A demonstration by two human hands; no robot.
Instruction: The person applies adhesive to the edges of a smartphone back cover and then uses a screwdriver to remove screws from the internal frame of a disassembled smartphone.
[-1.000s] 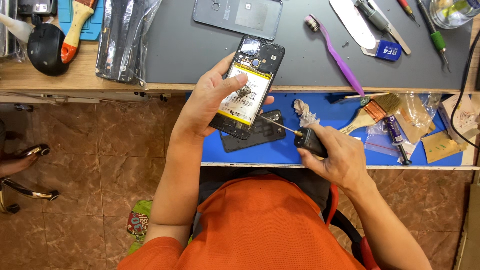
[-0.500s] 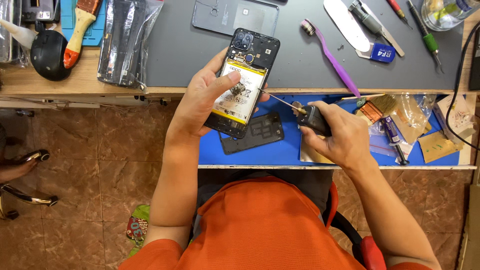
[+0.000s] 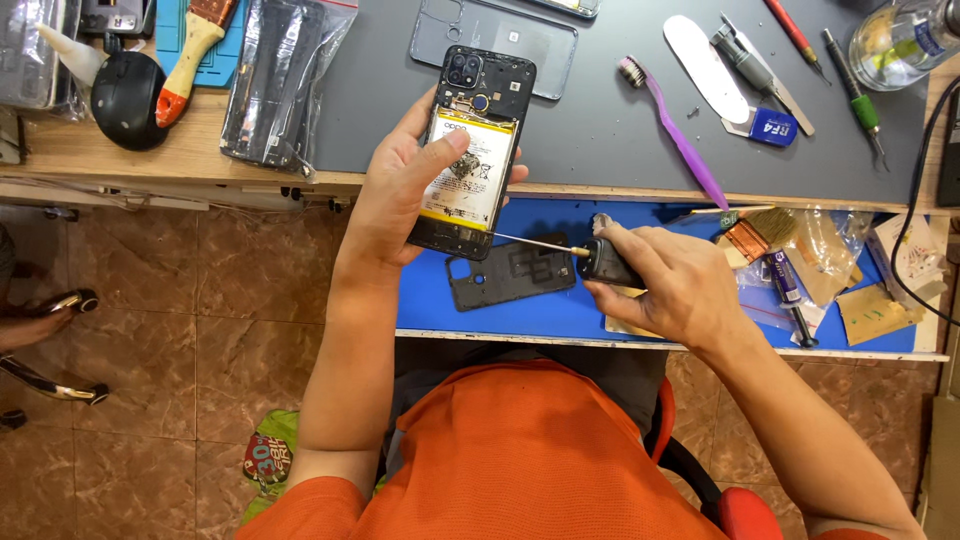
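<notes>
My left hand (image 3: 405, 190) grips an opened black phone (image 3: 473, 150), back cover off, its pale battery showing and my thumb lying across it. My right hand (image 3: 665, 280) is closed around the dark handle of a screwdriver (image 3: 590, 255). Its thin shaft points left and the tip meets the phone's lower right edge. Beneath the phone, a black inner frame piece (image 3: 510, 272) lies on the blue tray (image 3: 560, 310). A grey back cover (image 3: 495, 32) rests on the grey mat (image 3: 620, 110) beyond.
A purple toothbrush (image 3: 675, 130), a white pry tool (image 3: 705, 65) and other screwdrivers (image 3: 855, 95) lie on the mat. At left are a black round object (image 3: 128, 100), a paintbrush (image 3: 195, 50) and a clear bag (image 3: 280, 80). Small bags and a brush (image 3: 760, 230) fill the tray's right side.
The phone has tilted more upright in my left hand. My right hand has dropped slightly, and the screwdriver tip now meets the phone's lower right edge.
</notes>
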